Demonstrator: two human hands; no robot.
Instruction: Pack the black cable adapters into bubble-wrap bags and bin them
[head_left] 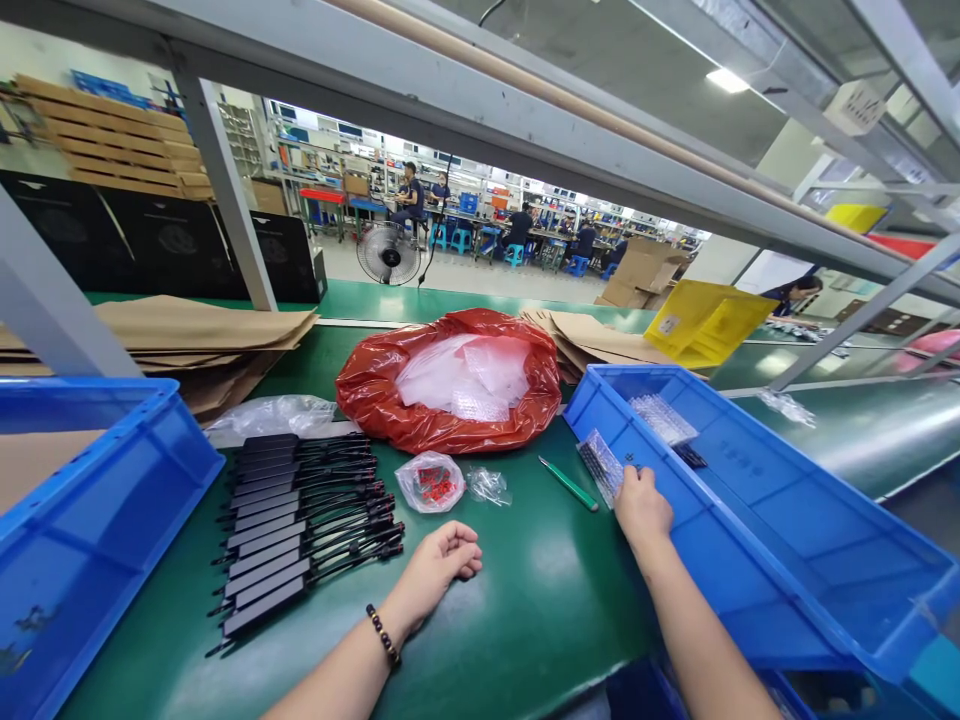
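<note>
My right hand (pixel 643 508) is closed on the end of a clear bubble-wrap bag (pixel 600 465) with dark items inside, beside the near wall of the right blue bin (pixel 750 560). My left hand (pixel 439 565) rests on the green table with its fingers loosely curled together and nothing visible in them; a beaded bracelet circles the wrist. To its left lies a row of flat black devices with cables (pixel 262 560). Beyond it sit an open plastic bag of small red parts (pixel 435 484) and a small clear bag (pixel 489 486). A green pen-shaped tool (pixel 568 484) lies near the bubble-wrap bag.
A red plastic sack (pixel 367 385) full of bubble-wrap bags stands at the back. Another bubble-wrapped pack (pixel 664 418) lies in the right bin. A second blue bin (pixel 142 500) stands left. Cardboard sheets (pixel 187 325) and a yellow bin (pixel 697 325) lie behind; a metal frame crosses overhead.
</note>
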